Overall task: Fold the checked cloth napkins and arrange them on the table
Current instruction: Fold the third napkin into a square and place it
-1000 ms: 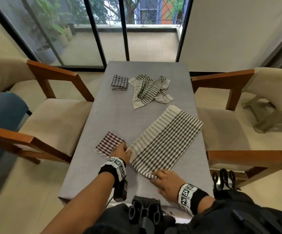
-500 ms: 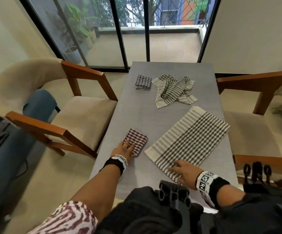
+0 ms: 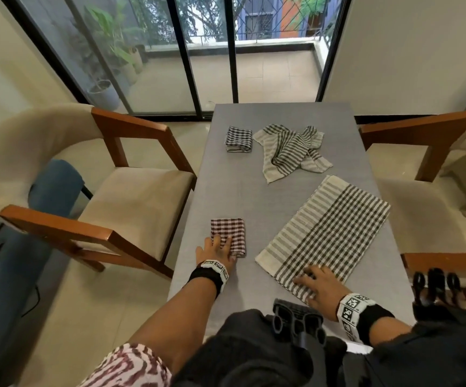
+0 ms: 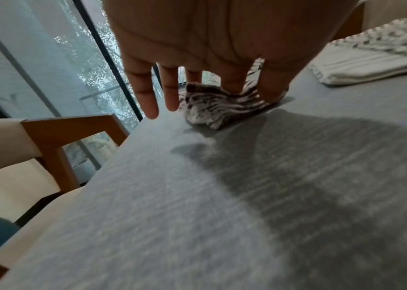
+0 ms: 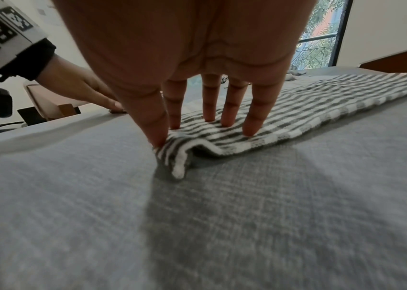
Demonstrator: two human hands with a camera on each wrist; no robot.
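On the grey surface (image 3: 268, 191), the left hand (image 3: 215, 251) lies at lower centre of the head view with its grip spread, fingers straight and pressing the near edge of the small folded red-checked napkin (image 3: 230, 233). Toward the lower right, the right hand (image 3: 317, 283) rests flat, its grip likewise spread, fingertips (image 5: 252, 129) on the near corner of the long half-folded black-checked napkin (image 3: 329, 230), which runs diagonally up to the right. Near the surface's far end sit a small folded black-checked napkin (image 3: 238, 138) and, just beside it, a crumpled striped napkin (image 3: 290, 152).
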